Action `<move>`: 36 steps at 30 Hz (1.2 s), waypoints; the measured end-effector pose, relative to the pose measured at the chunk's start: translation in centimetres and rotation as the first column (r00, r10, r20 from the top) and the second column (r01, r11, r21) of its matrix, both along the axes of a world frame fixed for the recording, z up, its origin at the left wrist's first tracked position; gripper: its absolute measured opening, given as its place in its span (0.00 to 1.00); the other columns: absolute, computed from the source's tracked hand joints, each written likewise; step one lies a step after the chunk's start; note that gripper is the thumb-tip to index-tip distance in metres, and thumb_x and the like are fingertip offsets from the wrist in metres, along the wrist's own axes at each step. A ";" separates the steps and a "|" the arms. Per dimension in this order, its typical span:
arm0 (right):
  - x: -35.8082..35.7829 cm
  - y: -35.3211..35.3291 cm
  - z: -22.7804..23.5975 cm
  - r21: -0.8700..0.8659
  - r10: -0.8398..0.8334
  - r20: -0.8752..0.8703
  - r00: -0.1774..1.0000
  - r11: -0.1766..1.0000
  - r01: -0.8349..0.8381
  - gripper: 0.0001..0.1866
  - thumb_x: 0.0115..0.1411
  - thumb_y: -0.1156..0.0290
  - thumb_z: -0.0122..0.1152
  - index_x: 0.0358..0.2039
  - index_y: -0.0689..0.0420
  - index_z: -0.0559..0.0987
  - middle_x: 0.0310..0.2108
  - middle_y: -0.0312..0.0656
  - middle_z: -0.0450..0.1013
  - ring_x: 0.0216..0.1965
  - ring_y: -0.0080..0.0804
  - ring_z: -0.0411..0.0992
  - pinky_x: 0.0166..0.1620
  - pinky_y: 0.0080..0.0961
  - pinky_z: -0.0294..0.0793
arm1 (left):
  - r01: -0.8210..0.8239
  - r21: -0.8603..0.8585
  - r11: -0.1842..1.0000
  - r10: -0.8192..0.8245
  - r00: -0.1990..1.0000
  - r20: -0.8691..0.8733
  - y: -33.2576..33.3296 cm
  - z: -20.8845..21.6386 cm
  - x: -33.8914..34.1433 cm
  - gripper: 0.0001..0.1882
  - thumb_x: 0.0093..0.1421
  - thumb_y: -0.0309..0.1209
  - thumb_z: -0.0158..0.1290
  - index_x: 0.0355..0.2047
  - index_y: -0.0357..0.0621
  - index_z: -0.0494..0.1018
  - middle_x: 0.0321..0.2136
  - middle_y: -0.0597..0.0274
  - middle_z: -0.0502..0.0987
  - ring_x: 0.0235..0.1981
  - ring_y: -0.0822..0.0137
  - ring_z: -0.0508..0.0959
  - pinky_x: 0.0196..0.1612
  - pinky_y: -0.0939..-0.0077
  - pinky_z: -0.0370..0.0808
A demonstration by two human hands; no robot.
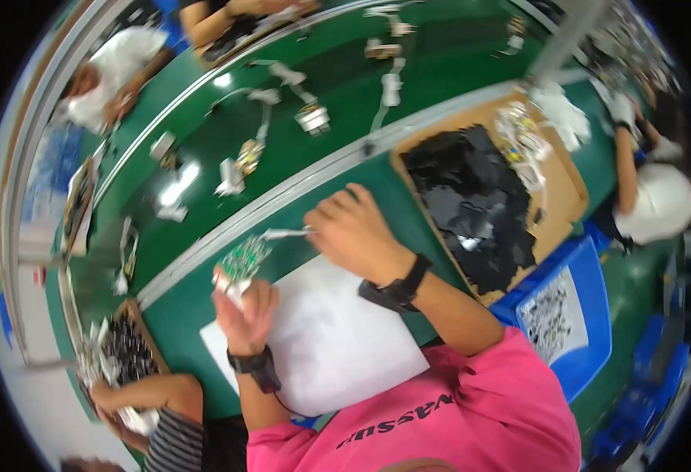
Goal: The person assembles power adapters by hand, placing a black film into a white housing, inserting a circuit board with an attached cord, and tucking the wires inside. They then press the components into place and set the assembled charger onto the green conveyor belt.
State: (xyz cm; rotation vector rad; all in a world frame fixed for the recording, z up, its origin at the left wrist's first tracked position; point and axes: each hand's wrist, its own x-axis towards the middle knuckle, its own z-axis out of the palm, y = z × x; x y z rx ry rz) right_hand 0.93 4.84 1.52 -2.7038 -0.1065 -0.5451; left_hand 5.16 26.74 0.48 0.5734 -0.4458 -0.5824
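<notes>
Left hand (249, 315) grasps a green circuit board (245, 259) just left of the frame's centre, and the right hand (351, 234) pinches a white lead (284, 234) reaching it. Dark lettering (389, 426) crosses the pink shirt (506, 397) at lower centre.

Single head-worn fisheye, above wearer's side of the white sheet (337, 346), facing steeply down; hands (353, 236) close, wide coverage past sheet to metal rail (298, 191).
</notes>
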 end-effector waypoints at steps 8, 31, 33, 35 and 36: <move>-0.6 0.5 1.2 0.039 0.043 -0.069 0.997 0.998 -0.041 0.09 0.54 0.70 0.60 0.37 0.55 0.75 0.28 0.40 0.71 0.36 0.42 0.70 0.42 0.36 0.65 | -0.191 0.165 0.968 0.220 0.959 -0.180 -1.0 0.0 1.1 0.12 0.67 0.45 0.44 0.44 0.54 0.64 0.15 0.68 0.64 0.19 0.74 0.63 0.28 0.76 0.59; -1.4 1.4 3.0 -0.046 -0.062 -0.456 0.888 0.998 0.046 0.21 0.53 0.72 0.57 0.50 0.54 0.70 0.34 0.41 0.71 0.34 0.40 0.73 0.31 0.35 0.74 | -0.297 0.230 0.927 0.329 0.937 -0.116 2.5 0.1 1.8 0.11 0.67 0.40 0.45 0.41 0.47 0.67 0.17 0.70 0.65 0.20 0.77 0.63 0.27 0.81 0.61; -1.8 1.5 3.3 -0.044 -0.063 -0.279 0.958 0.998 0.053 0.19 0.53 0.73 0.57 0.47 0.54 0.71 0.36 0.40 0.71 0.36 0.39 0.73 0.33 0.34 0.74 | -0.322 0.318 0.892 0.346 0.938 -0.021 2.0 0.4 1.6 0.11 0.67 0.39 0.45 0.40 0.46 0.67 0.18 0.70 0.66 0.20 0.77 0.65 0.27 0.81 0.62; -2.1 1.9 3.5 -0.051 -0.016 0.078 0.997 0.999 0.020 0.15 0.53 0.73 0.55 0.43 0.55 0.73 0.40 0.39 0.70 0.40 0.37 0.71 0.36 0.32 0.73 | -0.293 0.546 0.785 0.186 0.952 0.243 1.1 0.5 0.4 0.09 0.66 0.36 0.46 0.39 0.44 0.67 0.20 0.66 0.70 0.21 0.76 0.69 0.26 0.80 0.66; -2.0 2.4 3.6 -0.050 -0.021 0.082 0.996 0.998 0.026 0.15 0.53 0.73 0.55 0.43 0.55 0.73 0.40 0.39 0.70 0.40 0.37 0.71 0.36 0.32 0.73 | -0.302 0.643 0.704 0.079 0.933 0.351 0.8 0.5 0.0 0.08 0.66 0.34 0.46 0.38 0.42 0.67 0.22 0.64 0.72 0.21 0.76 0.71 0.26 0.79 0.67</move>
